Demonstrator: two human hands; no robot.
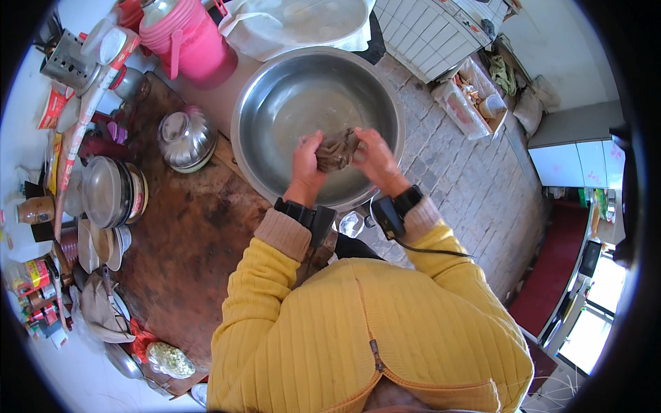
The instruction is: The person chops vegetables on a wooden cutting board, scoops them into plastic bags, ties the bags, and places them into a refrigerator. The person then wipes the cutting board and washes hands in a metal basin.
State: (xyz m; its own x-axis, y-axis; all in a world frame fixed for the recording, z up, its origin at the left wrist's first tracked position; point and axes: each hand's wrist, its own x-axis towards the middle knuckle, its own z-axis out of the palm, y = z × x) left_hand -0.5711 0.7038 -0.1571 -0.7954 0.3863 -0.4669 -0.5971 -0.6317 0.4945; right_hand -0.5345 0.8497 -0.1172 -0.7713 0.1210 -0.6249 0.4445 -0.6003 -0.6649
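A wet brown cloth is bunched between my two hands, over a wide metal basin. My left hand grips the cloth's left side, thumb on top. At its right side my right hand holds the cloth with thumb and fingers. Shallow cloudy water appears to lie in the basin below. Black devices are strapped to both wrists, and a cable runs from the right one.
Left of the basin stands a brown worktop with a fluted metal bowl and stacked lidded bowls. Behind are a pink bucket-like container and a cloth-lined tray. A box of scraps sits on the brick floor.
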